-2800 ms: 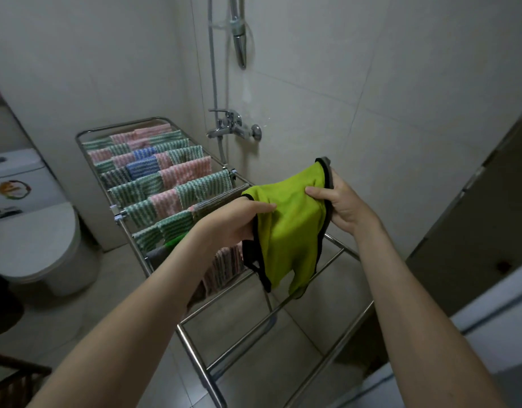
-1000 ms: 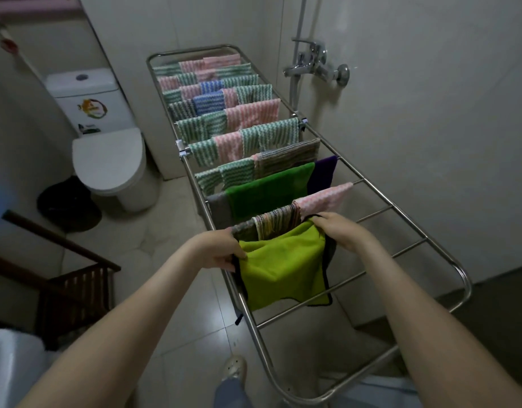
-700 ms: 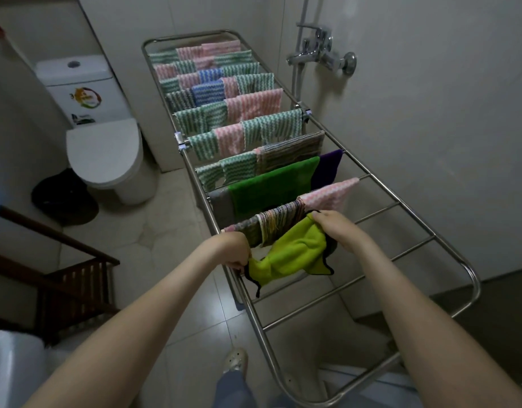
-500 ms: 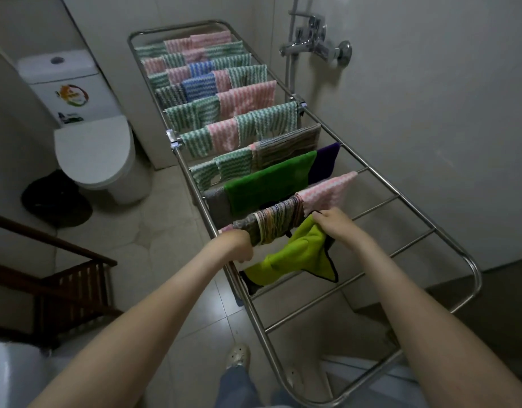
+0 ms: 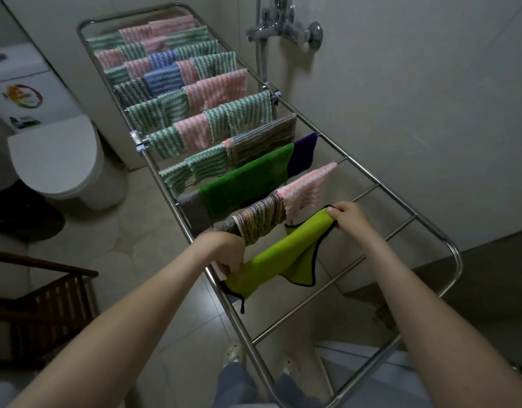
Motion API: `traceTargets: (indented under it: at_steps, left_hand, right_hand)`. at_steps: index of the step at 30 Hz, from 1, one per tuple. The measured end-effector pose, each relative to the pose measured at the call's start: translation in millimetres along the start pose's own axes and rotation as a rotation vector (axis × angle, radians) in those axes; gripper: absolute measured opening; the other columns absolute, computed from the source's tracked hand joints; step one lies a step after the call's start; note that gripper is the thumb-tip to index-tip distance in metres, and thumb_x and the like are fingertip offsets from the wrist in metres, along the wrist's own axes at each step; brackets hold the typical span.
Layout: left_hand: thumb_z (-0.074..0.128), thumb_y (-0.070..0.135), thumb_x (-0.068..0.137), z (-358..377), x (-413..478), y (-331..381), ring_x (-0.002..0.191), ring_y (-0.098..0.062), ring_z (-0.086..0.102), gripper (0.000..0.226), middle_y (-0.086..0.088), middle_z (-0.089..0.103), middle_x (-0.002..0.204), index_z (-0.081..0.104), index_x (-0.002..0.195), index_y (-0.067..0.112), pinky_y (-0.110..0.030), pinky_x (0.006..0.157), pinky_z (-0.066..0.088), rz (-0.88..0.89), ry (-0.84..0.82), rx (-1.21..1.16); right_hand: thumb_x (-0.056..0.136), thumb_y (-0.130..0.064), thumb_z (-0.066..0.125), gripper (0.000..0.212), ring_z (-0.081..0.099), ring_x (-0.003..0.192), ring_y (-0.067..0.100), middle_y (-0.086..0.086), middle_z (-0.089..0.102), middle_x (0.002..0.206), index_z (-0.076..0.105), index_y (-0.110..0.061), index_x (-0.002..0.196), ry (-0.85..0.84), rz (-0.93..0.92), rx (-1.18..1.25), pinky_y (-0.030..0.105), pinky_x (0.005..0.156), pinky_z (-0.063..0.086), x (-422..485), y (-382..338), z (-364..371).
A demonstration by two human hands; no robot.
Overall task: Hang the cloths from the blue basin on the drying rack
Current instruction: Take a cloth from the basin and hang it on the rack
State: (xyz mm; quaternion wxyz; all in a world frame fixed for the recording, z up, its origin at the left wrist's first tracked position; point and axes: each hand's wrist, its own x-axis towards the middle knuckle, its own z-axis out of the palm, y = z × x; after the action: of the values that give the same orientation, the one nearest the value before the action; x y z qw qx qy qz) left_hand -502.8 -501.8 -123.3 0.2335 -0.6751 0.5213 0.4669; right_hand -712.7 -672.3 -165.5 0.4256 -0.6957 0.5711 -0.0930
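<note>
A lime-green cloth with black edging is stretched slantwise over a rail of the steel drying rack. My left hand pinches its lower left corner at the rack's near side bar. My right hand grips its upper right corner further across the rail. Part of the cloth hangs down below the rail. Just beyond it hang a multicoloured striped cloth and a pink one. The blue basin is out of view.
Several striped, green, grey and purple cloths fill the far rails. Three near rails are bare. A toilet stands left, a dark wooden rack at lower left, a shower tap on the wall. My feet are under the rack.
The green cloth came down from chest height onto the rail behind the striped cloth. My hands have drawn apart along the rail, pulling it out sideways.
</note>
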Motion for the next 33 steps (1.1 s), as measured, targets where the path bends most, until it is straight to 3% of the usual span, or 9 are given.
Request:
traceTargets:
  at_steps: [7, 11, 14, 17, 20, 23, 26, 28, 33]
  left_hand:
    - [0.056, 0.022, 0.093, -18, 4, 6, 0.072, -0.012, 0.053, 0.025, 0.005, 0.052, 0.068, 0.064, 0.107, 0.003, -0.029, 0.083, 0.049, -0.105, -0.039, 0.158]
    - [0.049, 0.027, 0.098, -23, 12, 14, 0.062, -0.007, 0.046, 0.022, 0.004, 0.049, 0.073, 0.058, 0.085, 0.012, -0.024, 0.077, 0.041, -0.285, -0.239, 0.245]
    - [0.04, 0.024, 0.102, -23, 9, 25, 0.081, -0.01, 0.051, 0.035, 0.003, 0.06, 0.101, 0.051, 0.128, 0.003, -0.024, 0.092, 0.04, -0.333, -0.331, 0.282]
    - [0.041, 0.023, 0.101, -25, 2, 31, 0.113, -0.014, 0.049, 0.045, -0.009, 0.049, 0.139, 0.04, 0.14, -0.001, -0.028, 0.109, 0.033, -0.347, -0.345, 0.282]
    - [0.046, 0.024, 0.1, -27, 4, 27, 0.115, -0.02, 0.058, 0.04, -0.013, 0.06, 0.124, 0.051, 0.13, -0.003, -0.028, 0.098, 0.045, -0.304, -0.276, 0.26]
    - [0.038, 0.02, 0.102, -25, 13, 22, 0.066, -0.011, 0.051, 0.028, -0.005, 0.051, 0.076, 0.058, 0.094, 0.002, -0.02, 0.06, 0.04, -0.323, -0.248, 0.13]
    - [0.041, 0.023, 0.099, -20, 21, 19, 0.072, -0.019, 0.061, 0.029, -0.008, 0.062, 0.086, 0.057, 0.113, 0.003, -0.023, 0.059, 0.044, -0.237, 0.028, -0.063]
    - [0.042, 0.033, 0.098, -18, 24, 22, 0.076, -0.021, 0.059, 0.036, -0.007, 0.062, 0.091, 0.058, 0.116, 0.006, -0.032, 0.064, 0.051, -0.145, 0.164, -0.257]
    - [0.051, 0.032, 0.097, -22, 22, 42, 0.081, -0.014, 0.062, 0.032, -0.003, 0.061, 0.101, 0.056, 0.12, 0.011, -0.02, 0.062, 0.054, 0.108, 0.105, -0.373]
  right_hand:
    - [0.096, -0.01, 0.05, 0.021, 0.054, 0.07, 0.01, 0.005, 0.059, 0.085, 0.058, -0.002, 0.114, -0.072, 0.17, 0.464, 0.014, 0.061, 0.046, -4, -1, -16]
    - [0.096, -0.017, 0.053, 0.017, 0.057, 0.075, 0.018, 0.008, 0.061, 0.085, 0.063, -0.002, 0.096, -0.098, 0.186, 0.453, 0.027, 0.068, 0.048, -1, -3, -17]
    - [0.094, -0.026, 0.056, 0.04, 0.061, 0.075, 0.026, 0.019, 0.063, 0.078, 0.062, 0.012, 0.081, -0.085, 0.139, 0.274, 0.034, 0.075, 0.045, 3, -1, -13]
    - [0.093, -0.033, 0.053, 0.045, 0.045, 0.059, 0.024, 0.012, 0.041, 0.058, 0.042, -0.011, 0.055, -0.044, 0.091, 0.036, 0.033, 0.06, 0.029, 5, -9, -8]
    - [0.094, -0.033, 0.051, 0.048, 0.036, 0.06, 0.021, 0.003, 0.03, 0.055, 0.029, -0.018, 0.054, 0.025, 0.05, -0.015, 0.033, 0.057, 0.02, 9, -12, -8]
    - [0.091, -0.028, 0.058, 0.029, 0.047, 0.074, 0.019, 0.002, 0.048, 0.067, 0.049, -0.017, 0.065, 0.073, 0.04, 0.063, 0.029, 0.063, 0.03, 8, -4, -9]
    - [0.087, -0.026, 0.065, 0.026, 0.05, 0.088, 0.016, 0.001, 0.055, 0.093, 0.055, -0.011, 0.105, 0.119, 0.084, 0.206, 0.024, 0.072, 0.035, 1, 4, -10]
    - [0.086, -0.026, 0.066, 0.034, 0.049, 0.084, 0.017, -0.002, 0.053, 0.087, 0.043, -0.013, 0.108, 0.148, 0.106, 0.241, 0.027, 0.066, 0.036, -5, 9, -10]
    - [0.087, -0.014, 0.064, 0.042, 0.047, 0.07, 0.009, -0.004, 0.051, 0.076, 0.027, -0.014, 0.105, 0.04, 0.12, 0.359, 0.021, 0.061, 0.036, -10, 24, -2]
